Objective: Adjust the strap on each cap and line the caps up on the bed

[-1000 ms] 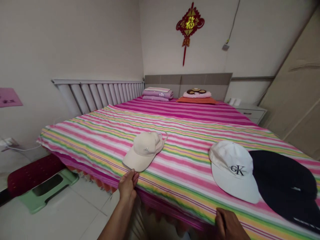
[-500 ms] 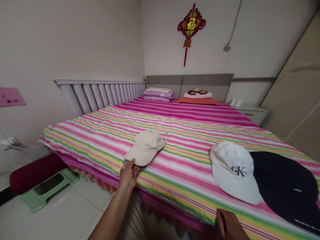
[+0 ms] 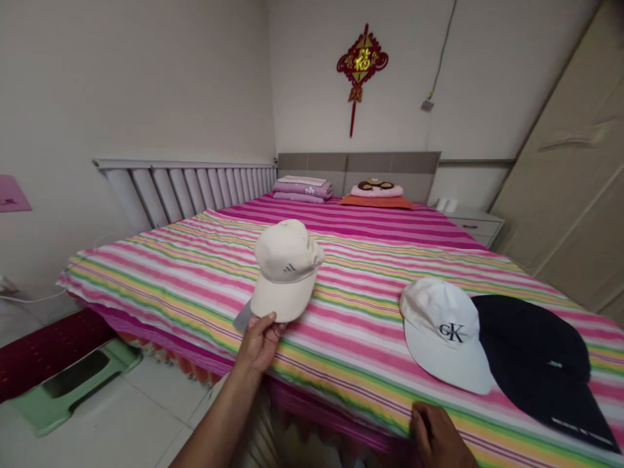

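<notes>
My left hand pinches the brim of a beige cap and holds it raised above the striped bedspread. My right hand rests closed on the near edge of the bed, its fingers curled over the cloth. A white cap with dark letters lies on the bed to the right. A black cap lies right beside it, partly tucked under the white one.
Folded bedding and pillows sit at the headboard. A green stool and a dark red seat stand on the floor at left. A nightstand and a wardrobe stand at right.
My left hand took the beige cap by its brim and lifted it off the bedspread, tilting the crown up. The right hand stayed on the bed's edge.
</notes>
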The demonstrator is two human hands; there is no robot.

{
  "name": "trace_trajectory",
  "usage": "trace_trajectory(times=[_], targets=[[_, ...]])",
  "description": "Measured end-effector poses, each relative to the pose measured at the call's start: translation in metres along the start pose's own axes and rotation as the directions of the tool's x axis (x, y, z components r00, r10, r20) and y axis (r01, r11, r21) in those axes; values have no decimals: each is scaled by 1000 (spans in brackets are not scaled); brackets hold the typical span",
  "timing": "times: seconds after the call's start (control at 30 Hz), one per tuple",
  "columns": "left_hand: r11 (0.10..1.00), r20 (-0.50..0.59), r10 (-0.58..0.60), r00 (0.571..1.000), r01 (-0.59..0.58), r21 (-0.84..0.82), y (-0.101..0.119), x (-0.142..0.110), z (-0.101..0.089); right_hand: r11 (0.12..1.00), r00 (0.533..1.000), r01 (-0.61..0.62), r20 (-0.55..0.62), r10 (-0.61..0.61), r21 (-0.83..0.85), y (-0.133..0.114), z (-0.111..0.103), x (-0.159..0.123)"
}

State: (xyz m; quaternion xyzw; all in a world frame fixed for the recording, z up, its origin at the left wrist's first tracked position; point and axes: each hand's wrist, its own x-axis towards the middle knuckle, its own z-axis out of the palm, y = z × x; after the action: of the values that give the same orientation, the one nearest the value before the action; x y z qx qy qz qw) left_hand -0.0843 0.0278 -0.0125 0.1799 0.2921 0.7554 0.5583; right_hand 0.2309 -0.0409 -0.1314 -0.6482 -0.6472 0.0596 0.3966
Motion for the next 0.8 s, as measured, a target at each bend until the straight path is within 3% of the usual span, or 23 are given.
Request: trace_trajectory(times=[0.07, 0.13, 0.2, 0.27, 0.33, 0.37, 0.43, 0.5, 0.63, 0.8], targets=[[993, 65, -116, 991, 116, 3, -20, -17, -3, 965, 979, -168, 146, 140, 203, -15, -6, 11], [969, 115, -245, 963, 246, 6, -43, -35, -8, 824, 954, -283, 228, 192, 490, -36, -14, 26], [935, 169, -353, 920, 355, 17, -63, -52, -13, 558, 916, -397, 349, 196, 729, -61, -21, 44], [897, 224, -437, 871, 440, 38, -79, -67, -18, 283, 888, -460, 439, 140, 841, -85, -29, 61], [867, 269, -491, 829, 495, 57, -90, -79, -22, 18, 843, -537, 534, 66, 844, -105, -36, 75], [855, 289, -510, 810, 514, 69, -93, -83, -25, -101, 838, -531, 539, 89, 841, -112, -38, 81], [839, 328, -536, 778, 534, 106, -98, -90, -32, -246, 817, -518, 559, 138, 819, -121, -42, 88], [823, 367, -561, 742, 548, 150, -100, -91, -42, -288, 820, -484, 543, 181, 826, -124, -44, 89], [789, 368, -610, 702, 584, 193, -96, -80, -57, -283, 857, -421, 480, 187, 862, -122, -48, 79], [703, 273, -710, 649, 635, 321, -88, -54, -51, -229, 855, -473, 506, 114, 851, -116, -55, 64]])
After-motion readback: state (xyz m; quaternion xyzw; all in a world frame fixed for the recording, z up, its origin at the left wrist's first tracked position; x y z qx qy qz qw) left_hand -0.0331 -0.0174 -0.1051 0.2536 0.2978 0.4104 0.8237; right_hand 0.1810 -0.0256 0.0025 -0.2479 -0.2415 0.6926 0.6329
